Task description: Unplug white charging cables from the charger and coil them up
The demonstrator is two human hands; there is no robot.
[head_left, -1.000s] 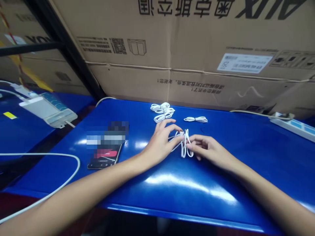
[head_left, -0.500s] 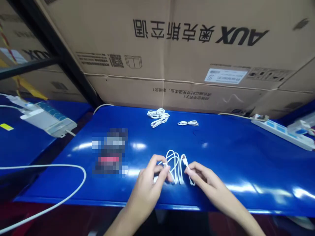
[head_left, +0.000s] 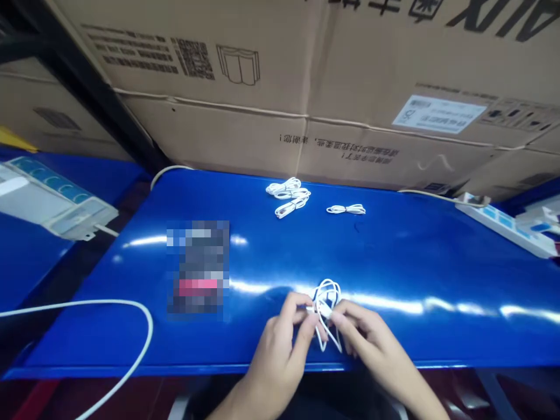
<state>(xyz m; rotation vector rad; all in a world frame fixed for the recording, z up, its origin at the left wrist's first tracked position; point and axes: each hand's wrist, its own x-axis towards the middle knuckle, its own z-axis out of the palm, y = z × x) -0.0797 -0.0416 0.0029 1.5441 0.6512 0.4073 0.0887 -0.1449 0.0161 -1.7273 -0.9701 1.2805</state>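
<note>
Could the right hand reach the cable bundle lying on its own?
Probably yes: nothing seems to stand between the right hand and the lone bundle, though that hand is busy holding the looped cable.

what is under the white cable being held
The blue table shows between loops of the white cable. Anything directly beneath the left grip or the right grip is covered, so cannot be seen.

Upside-down print on a large brown cardboard box (head_left: 359, 70)

Two o'clock: black "AUX" lettering (head_left: 501, 22), cropped; one o'clock: dark Chinese line (head_left: 339, 147) with "谢谢您!"; also two o'clock: white rectangular paper label (head_left: 440, 114), print too blurred to read.
</note>
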